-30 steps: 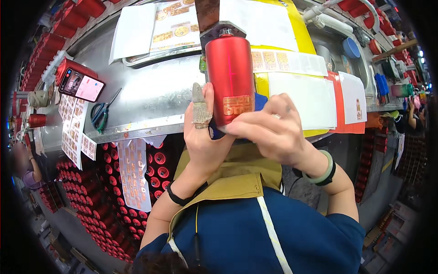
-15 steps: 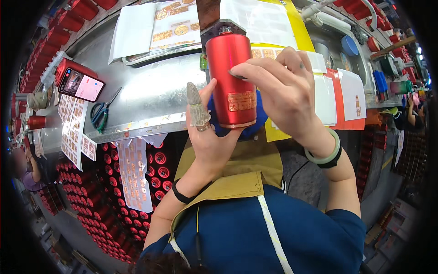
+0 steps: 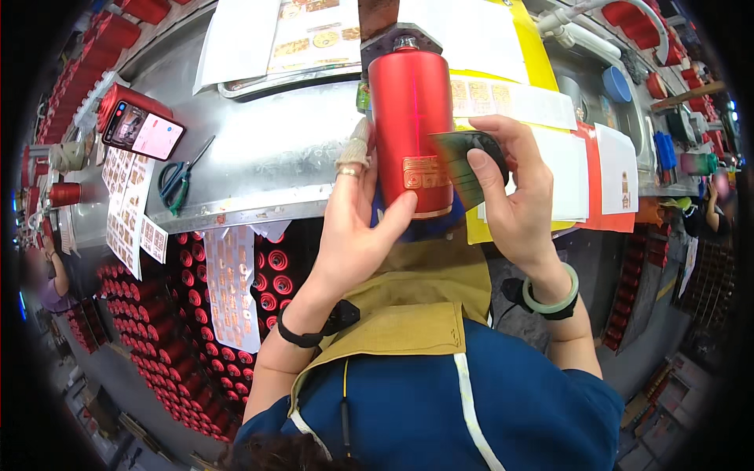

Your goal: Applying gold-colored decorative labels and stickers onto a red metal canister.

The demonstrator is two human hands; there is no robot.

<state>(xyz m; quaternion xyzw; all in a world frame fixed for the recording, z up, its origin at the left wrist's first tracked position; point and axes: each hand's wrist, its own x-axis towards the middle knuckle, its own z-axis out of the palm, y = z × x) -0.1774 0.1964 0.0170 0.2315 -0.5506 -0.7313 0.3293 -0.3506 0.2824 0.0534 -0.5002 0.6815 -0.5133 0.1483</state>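
With the left hand (image 3: 355, 216) cradling the satin-red cylindrical bottle (image 3: 410, 102), neck at the grey metal bracket (image 3: 383, 49), and the right hand (image 3: 520, 188) gripping the flat dark-green scraper (image 3: 460, 147), I'd smooth the gold patterned decal (image 3: 424, 173) evenly.

The bottle (image 3: 412, 110) is red with a gold maze-like emblem (image 3: 424, 173).

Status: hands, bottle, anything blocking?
Left hand on red bottle, beside gold decal. Right hand holding dark green flat tool. Tool covers part of bottle's right side.
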